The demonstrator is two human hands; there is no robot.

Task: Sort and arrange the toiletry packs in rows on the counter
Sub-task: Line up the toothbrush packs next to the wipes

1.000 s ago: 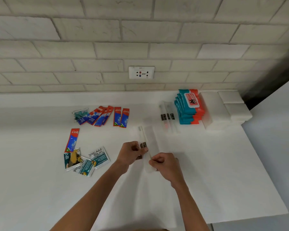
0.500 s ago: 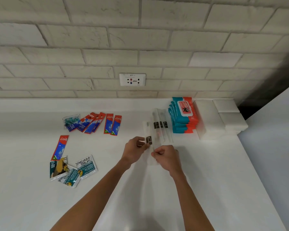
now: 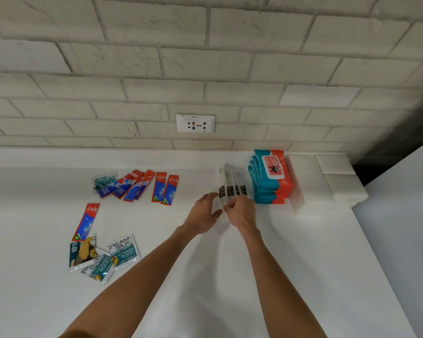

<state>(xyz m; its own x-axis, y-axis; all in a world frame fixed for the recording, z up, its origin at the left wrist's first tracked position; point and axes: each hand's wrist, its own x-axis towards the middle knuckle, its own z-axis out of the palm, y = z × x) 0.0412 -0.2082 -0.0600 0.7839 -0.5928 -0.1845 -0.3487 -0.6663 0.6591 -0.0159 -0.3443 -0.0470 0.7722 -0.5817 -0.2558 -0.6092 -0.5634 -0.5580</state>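
Several clear toothbrush packs [image 3: 232, 181] with dark labels lie side by side near the back of the white counter [image 3: 303, 264], just left of a stack of teal and orange wipes packs [image 3: 270, 178]. My right hand [image 3: 241, 211] pinches the near end of one clear pack. My left hand [image 3: 204, 212] touches the leftmost pack's edge with relaxed fingers. Several red and blue toothpaste sachets [image 3: 142, 185] form a loose row at the back left; one more toothpaste sachet [image 3: 86, 222] lies apart. Conditioner sachets [image 3: 103, 256] lie in a small heap at the front left.
White soap blocks [image 3: 327, 184] are stacked at the back right beside the wipes. A wall socket [image 3: 195, 123] sits in the brick wall above the counter. The counter's right edge drops off past the white blocks.
Both hands carried a clear toothbrush pack from mid-counter back to the other clear packs by the wipes and set it at the left of that row.
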